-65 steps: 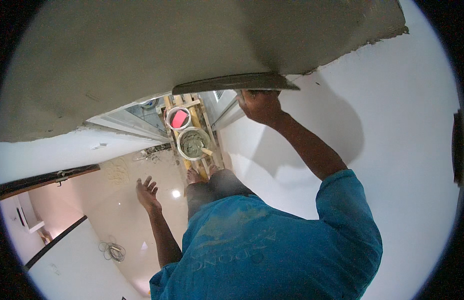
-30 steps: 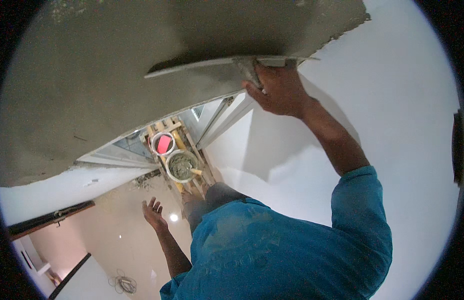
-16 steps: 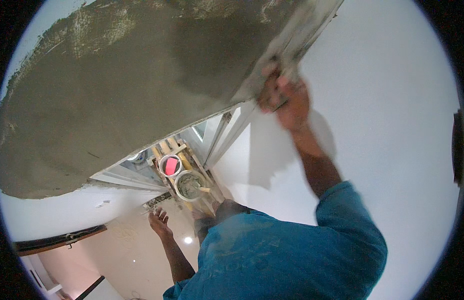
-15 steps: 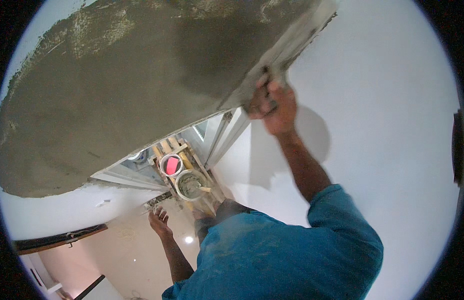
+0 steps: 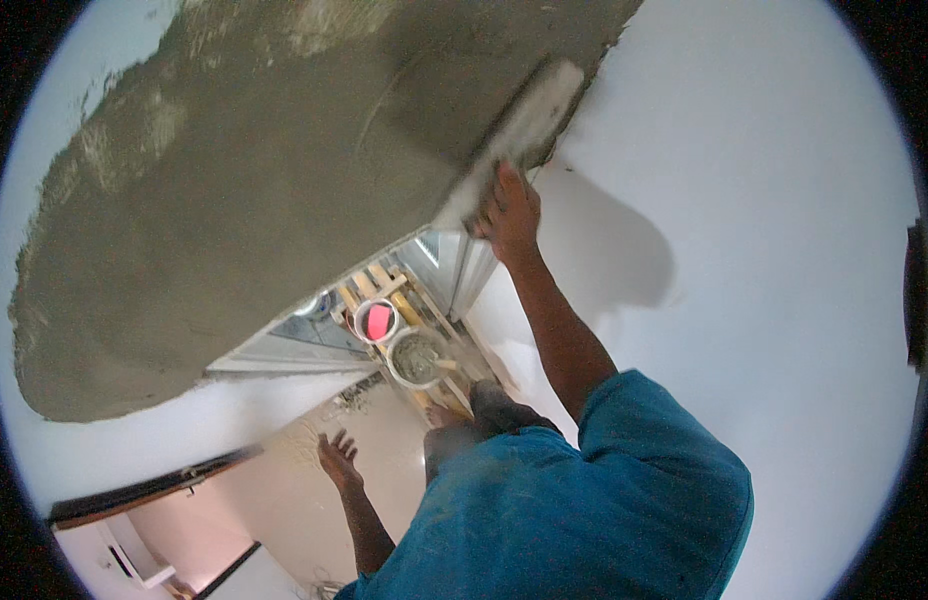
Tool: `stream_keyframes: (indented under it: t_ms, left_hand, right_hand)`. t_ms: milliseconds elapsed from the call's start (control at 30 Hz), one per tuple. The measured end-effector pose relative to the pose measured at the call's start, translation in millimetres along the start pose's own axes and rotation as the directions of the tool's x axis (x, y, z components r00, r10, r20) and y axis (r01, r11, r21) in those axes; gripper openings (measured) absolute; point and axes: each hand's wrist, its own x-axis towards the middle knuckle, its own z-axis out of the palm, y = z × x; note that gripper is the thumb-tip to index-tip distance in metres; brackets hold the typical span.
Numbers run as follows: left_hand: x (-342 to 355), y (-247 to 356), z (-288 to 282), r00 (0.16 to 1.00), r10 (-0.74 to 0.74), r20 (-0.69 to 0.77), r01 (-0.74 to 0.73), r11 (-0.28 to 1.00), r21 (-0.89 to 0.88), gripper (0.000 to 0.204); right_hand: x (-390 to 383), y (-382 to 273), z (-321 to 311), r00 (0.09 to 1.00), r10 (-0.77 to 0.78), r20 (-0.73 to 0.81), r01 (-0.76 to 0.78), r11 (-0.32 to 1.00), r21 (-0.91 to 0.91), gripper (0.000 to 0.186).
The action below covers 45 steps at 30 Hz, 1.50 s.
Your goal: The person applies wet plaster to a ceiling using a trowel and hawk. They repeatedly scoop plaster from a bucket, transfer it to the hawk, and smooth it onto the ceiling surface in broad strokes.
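My right hand [image 5: 511,212] grips a long plastering float [image 5: 549,95], its fingers curled at the handle. The float's pale, smeared blade slants along the right edge of the wet grey plaster [image 5: 234,190] and looks to be against it, slightly blurred by motion. Low on the left, my left hand [image 5: 339,457] hangs in the air with its fingers apart and nothing in it. Below the plaster, a bucket of grey mortar [image 5: 417,358] has a wooden-looking handle [image 5: 446,366] sticking out at its rim.
A smaller white bucket [image 5: 362,322] with a pink sponge-like block [image 5: 379,321] stands beside the mortar on a wooden plank platform [image 5: 436,312], where my feet also rest. White wall [image 5: 784,250] borders the plaster on the right. A doorway frame [image 5: 274,362] opens below it.
My right hand has swung the float left, and its long blade now shows flat along the plaster edge instead of nearly edge-on. The left hand stays low and empty.
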Motion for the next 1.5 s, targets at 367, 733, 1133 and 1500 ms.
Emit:
stream_keyframes:
  t_ms: [367,733,1133,1500]
  left_hand:
    - [-10.9,9.7,-10.7,0.997,-0.065,-0.042,0.07,0.991,0.115,0.063]
    - [-0.9,15.3,-37.3,0.995,-0.006,-0.103,0.035,0.958,0.286,0.078]
    - [-17.2,-16.5,-69.2,0.982,-0.079,-0.171,0.127,0.948,0.291,0.078]
    - [0.5,-5.9,-67.2,0.989,-0.114,-0.092,0.13,0.973,0.189,0.075]
  right_hand:
    - [28.8,-76.0,-26.9,0.774,-0.625,-0.1,0.47,0.673,-0.571,0.042]
    - [75.8,-120.4,-19.9,0.621,-0.762,-0.183,0.422,0.522,-0.741,0.035]
    - [85.4,-155.9,1.1,0.687,-0.708,-0.165,0.381,0.544,-0.748,0.032]
    - [36.7,-136.6,60.4,0.81,-0.581,0.085,0.473,0.56,-0.681,0.037]
